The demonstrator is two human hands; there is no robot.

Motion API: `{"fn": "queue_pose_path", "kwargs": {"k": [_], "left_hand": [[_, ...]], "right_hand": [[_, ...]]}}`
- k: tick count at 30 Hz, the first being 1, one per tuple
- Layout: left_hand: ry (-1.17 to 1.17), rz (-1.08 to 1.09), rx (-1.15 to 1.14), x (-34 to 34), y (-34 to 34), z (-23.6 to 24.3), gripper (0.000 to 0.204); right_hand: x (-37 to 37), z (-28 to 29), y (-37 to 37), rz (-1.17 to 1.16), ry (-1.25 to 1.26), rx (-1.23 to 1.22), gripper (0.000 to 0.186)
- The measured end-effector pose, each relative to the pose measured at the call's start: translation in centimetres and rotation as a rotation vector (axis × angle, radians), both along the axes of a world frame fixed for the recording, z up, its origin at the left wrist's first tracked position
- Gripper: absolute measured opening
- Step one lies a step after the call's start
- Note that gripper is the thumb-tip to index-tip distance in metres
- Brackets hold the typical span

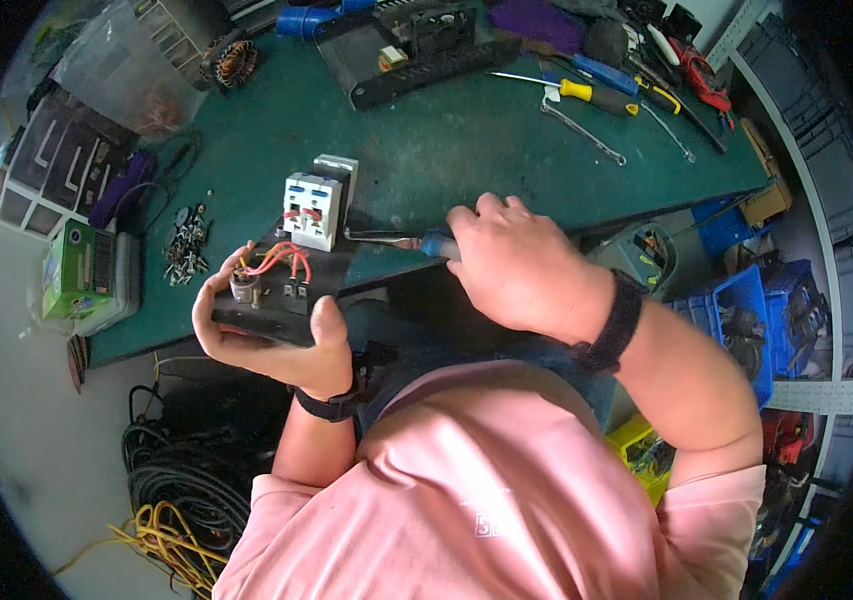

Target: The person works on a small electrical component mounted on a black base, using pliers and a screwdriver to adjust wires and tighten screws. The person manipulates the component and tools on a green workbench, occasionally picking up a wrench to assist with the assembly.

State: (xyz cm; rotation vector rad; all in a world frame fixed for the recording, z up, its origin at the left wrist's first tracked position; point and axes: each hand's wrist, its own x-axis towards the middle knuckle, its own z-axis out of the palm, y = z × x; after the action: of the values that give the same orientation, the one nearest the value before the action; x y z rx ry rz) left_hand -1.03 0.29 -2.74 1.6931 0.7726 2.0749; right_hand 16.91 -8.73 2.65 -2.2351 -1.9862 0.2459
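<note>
The left hand point(267, 345) is gripping a black panel point(282, 290) at the worktop point(467, 150) edge, fingers wrapping underneath, half hidden. The right hand point(517, 265) is closing its fingers around a screwdriver point(397, 240), its tip lost behind the white switch point(312, 208).

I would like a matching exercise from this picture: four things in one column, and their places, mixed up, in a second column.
Things
1. black panel with red wires
2. blue-handled screwdriver
3. yellow-handled screwdriver
4. green box

Places
A. far side of the green bench, untouched
B. gripped in the right hand
C. at the bench's left end
D. held by the left hand

Pairs: 1-D, 2-B, 3-A, 4-C
</note>
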Motion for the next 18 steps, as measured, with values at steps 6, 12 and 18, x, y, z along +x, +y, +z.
{"fn": "queue_pose_path", "kwargs": {"k": [6,12,18], "left_hand": [[-0.003,0.050,-0.062,-1.1,0.2,-0.9,0.098],[-0.029,0.041,-0.114,-0.9,-0.2,-0.9,0.101],[-0.026,0.029,-0.095,-1.1,-0.1,-1.1,0.101]], "right_hand": [[0.4,-0.2,-0.2,0.083,-0.065,0.158,0.019],[0.0,0.2,0.5,0.082,-0.082,0.135,0.019],[-0.2,0.1,0.7,0.074,-0.075,0.120,0.019]]}}
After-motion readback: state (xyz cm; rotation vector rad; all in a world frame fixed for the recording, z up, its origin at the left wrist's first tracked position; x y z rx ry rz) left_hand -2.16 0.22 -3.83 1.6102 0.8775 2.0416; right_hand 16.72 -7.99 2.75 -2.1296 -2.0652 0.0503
